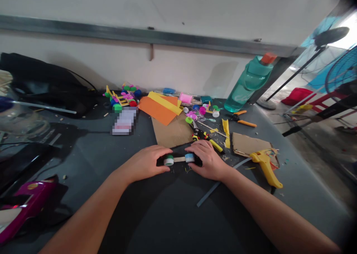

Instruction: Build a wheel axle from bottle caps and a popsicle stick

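Note:
In the middle of the dark table two bottle caps are joined by a short wooden stick [179,159]. My left hand [145,161] has its thumb and fingers curved around the green and white bottle cap [168,160] at the stick's left end. At the other end, a blue and white bottle cap [190,157] sits between the thumb and fingers of my right hand [209,160]. Just behind my right hand lie pliers with yellow and black handles [216,145]. A yellow glue gun [266,167] rests to the right, by a piece of cardboard [247,144].
Orange paper [158,111] and brown cardboard [173,129] lie behind my hands, near colourful caps and spools [185,97]. A teal bottle [245,86] stands at the back right. Orange-handled pliers [247,123] lie before it. A magenta device [30,198] and black bag [41,83] occupy the left.

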`<action>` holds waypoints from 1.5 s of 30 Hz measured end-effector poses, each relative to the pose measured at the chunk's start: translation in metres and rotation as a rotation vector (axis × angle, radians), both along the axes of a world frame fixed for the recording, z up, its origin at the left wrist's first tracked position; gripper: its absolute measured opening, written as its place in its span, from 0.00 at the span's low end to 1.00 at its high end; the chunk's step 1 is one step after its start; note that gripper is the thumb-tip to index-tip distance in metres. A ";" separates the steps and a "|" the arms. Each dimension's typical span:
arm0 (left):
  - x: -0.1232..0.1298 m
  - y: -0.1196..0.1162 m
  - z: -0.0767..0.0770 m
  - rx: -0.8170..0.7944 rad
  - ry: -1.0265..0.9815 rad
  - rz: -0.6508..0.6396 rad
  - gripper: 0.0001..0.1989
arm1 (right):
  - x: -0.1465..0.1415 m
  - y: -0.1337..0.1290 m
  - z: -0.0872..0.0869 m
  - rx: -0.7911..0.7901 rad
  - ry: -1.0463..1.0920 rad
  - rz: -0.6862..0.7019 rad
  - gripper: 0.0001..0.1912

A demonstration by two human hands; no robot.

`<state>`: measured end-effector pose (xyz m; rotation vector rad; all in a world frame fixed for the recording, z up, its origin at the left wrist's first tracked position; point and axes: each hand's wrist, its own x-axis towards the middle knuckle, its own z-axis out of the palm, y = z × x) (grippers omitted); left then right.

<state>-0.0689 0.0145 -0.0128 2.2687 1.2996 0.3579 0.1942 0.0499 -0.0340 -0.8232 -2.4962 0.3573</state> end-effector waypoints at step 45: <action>0.002 0.001 0.000 0.005 0.025 -0.008 0.20 | 0.003 0.002 0.001 0.006 -0.006 -0.012 0.20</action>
